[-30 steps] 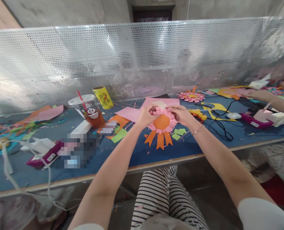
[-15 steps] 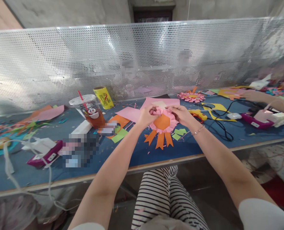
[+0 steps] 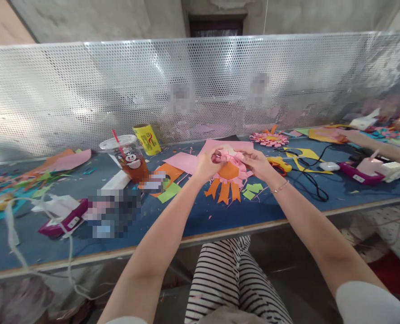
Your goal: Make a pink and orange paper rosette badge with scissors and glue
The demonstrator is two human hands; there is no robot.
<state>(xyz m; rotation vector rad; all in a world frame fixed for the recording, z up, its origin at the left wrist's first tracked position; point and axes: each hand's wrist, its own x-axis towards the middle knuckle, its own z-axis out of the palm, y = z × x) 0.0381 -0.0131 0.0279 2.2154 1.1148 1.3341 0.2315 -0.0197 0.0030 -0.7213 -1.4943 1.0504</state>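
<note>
Pinching the upper rim of the rosette (image 3: 228,172) over the counter (image 3: 200,222), the left hand (image 3: 208,165) and right hand (image 3: 256,163) have fingers nearly closed. Orange tails (image 3: 224,192) appear attached; pink pleats (image 3: 242,173) edge the disc. Upper-rim completion, partly covered, cannot be confirmed.

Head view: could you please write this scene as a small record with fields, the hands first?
left hand: pinches the rosette at its far edge, left part
right hand: holds the same edge, right part
rosette: pink frill, orange centre, orange tails toward the person
second rosette: beyond the right hand, near the screen
cup: left of the hands, upright, part full
yellow tool: right of the right hand
table: blue, with paper scraps
</note>
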